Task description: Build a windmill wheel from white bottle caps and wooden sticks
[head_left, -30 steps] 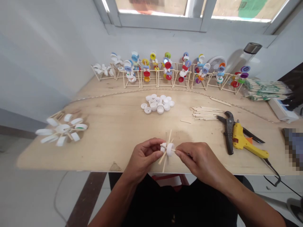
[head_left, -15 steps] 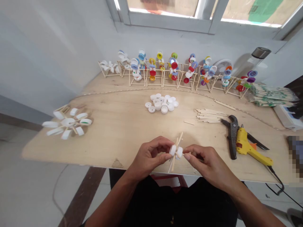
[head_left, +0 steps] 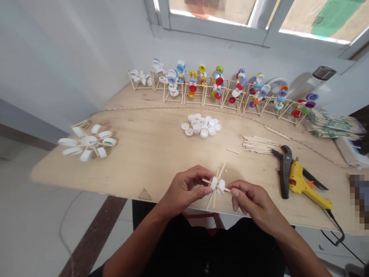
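Between my hands is a small piece of two white plastic bottle caps (head_left: 217, 185) on a central wooden stick, with several thin sticks radiating from it. My left hand (head_left: 184, 188) grips it from the left, its fingers around the nearer cap. My right hand (head_left: 252, 202) pinches the stick's right end between thumb and forefinger. Both hands hover over the front edge of a plywood board (head_left: 144, 165). The white cap wheel (head_left: 88, 141) on sticks lies to the left, and a heap of loose white bottle caps (head_left: 200, 127) lies ahead.
A row of stick-framed, colourful cap windmills (head_left: 213, 86) lines the board's back. To the right are loose wooden sticks (head_left: 256, 144), pliers (head_left: 285, 171) and a yellow hot glue gun (head_left: 302, 186), its cord hanging off the edge. A small fan (head_left: 276, 86) stands behind.
The cap-and-stick piece has turned in my hands, and its two caps now sit closer together. My view has drifted, so the board appears shifted to the right.
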`<state>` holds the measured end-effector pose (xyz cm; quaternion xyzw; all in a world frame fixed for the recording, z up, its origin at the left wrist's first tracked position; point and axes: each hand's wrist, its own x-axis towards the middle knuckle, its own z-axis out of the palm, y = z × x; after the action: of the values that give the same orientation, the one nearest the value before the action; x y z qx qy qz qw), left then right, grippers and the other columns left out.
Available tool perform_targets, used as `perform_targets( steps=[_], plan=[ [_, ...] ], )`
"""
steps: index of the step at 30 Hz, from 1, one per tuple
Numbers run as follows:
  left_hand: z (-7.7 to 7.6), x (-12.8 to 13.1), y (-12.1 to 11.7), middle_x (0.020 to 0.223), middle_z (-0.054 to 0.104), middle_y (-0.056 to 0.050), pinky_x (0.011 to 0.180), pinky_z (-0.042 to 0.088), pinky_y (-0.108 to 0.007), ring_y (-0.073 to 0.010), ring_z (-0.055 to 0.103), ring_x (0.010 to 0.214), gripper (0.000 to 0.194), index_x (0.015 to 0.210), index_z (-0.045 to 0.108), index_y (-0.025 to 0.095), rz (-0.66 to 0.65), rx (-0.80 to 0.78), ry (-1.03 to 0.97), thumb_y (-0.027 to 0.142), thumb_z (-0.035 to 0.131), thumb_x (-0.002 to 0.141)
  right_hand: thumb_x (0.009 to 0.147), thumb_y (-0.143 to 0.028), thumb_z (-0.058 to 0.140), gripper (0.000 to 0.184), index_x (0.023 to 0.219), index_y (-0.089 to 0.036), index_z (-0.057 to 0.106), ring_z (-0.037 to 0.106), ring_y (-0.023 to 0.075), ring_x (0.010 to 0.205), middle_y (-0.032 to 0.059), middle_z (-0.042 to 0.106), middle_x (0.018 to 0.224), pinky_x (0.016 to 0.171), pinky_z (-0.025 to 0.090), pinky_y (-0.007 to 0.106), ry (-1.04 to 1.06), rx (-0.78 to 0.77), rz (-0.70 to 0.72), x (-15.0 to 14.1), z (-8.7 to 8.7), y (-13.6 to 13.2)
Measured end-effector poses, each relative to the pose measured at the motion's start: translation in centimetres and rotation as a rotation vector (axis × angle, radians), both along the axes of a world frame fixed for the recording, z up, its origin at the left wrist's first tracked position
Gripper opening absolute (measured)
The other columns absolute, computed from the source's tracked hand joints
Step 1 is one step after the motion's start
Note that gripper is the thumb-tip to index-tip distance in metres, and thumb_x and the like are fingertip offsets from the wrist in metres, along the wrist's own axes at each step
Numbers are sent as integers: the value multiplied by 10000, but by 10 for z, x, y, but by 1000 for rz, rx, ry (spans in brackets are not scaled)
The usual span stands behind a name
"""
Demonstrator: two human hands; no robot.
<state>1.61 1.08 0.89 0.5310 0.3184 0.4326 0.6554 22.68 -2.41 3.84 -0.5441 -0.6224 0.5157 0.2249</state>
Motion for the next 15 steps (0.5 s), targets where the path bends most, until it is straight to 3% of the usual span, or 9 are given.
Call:
perform_targets(
  steps=[2,10,15],
  plan=[
    [1,-1,0,929,659,-83,801,498,-316,-192,607,864,213,934,717,173,33,-19,2,184,708,722,901,-459,465,315,901,-173,596,410,81,492,-30,558,600,463,308,198,-3,-4,-6,2,0,-1],
    [2,1,-2,921,663,-69,791,512,-305,-188,611,858,208,925,715,176,47,-51,-8,172,708,718,897,-419,469,346,695,-167,593,389,77,469,-27,535,539,449,303,201,-94,90,-44,-6,-2,0],
    [0,1,-2,876,680,-52,728,523,-283,-169,633,770,240,928,709,181,63,-137,-13,176,738,690,888,-428,480,339,710,-166,601,388,77,469,-25,555,557,453,308,197,-59,79,-69,-10,-4,3]
  ],
)
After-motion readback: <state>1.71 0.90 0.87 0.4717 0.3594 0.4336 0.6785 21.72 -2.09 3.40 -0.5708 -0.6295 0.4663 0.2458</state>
